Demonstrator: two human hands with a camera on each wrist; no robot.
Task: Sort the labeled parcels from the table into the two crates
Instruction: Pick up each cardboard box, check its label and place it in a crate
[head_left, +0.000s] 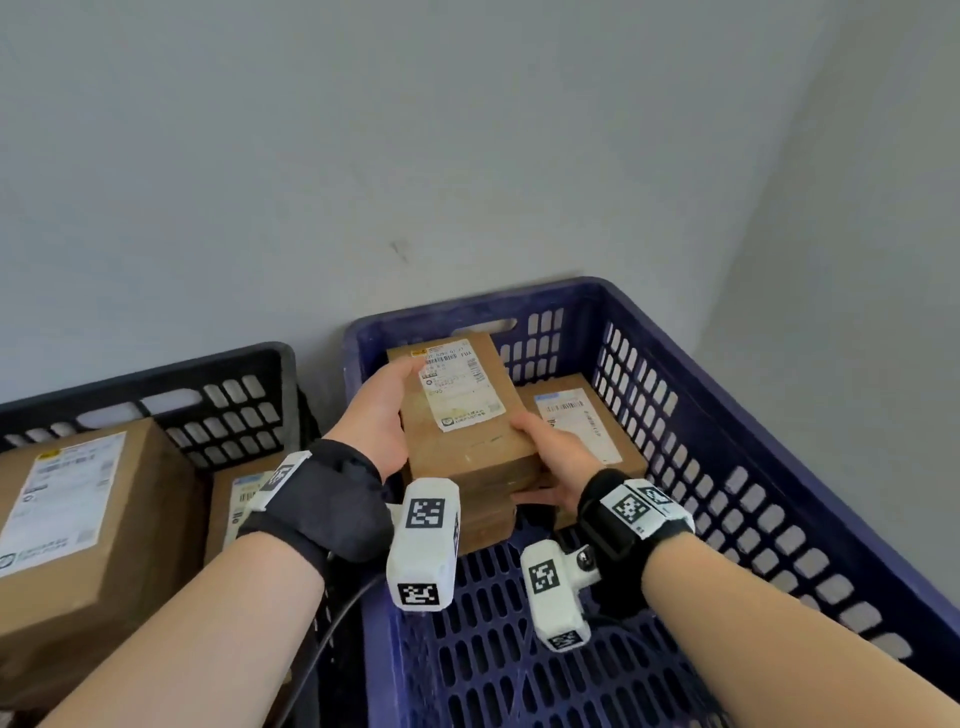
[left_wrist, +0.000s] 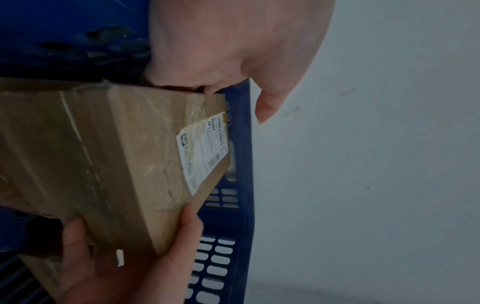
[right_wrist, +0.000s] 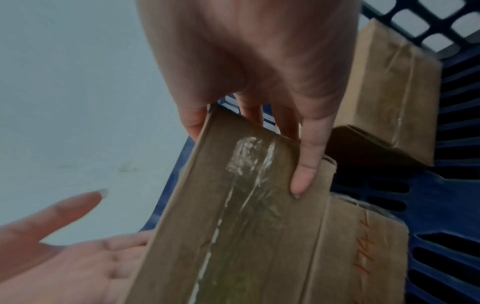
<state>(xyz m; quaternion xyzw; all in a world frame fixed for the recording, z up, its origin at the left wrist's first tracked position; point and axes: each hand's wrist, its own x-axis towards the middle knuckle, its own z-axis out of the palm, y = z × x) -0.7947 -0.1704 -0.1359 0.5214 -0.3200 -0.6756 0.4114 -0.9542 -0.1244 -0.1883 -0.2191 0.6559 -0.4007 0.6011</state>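
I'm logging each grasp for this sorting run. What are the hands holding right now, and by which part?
Both hands hold one cardboard parcel over the blue crate: the left hand grips its left side, the right hand its right near corner.

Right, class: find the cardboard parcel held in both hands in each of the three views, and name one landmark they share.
Head: the held parcel sits centre, label up, over the blue crate, between the left hand and right hand.
Left wrist: held parcel fills the left half, label at its right edge.
Right wrist: held parcel runs bottom centre, taped side showing.
Shared landmark: the blue crate's slotted wall.
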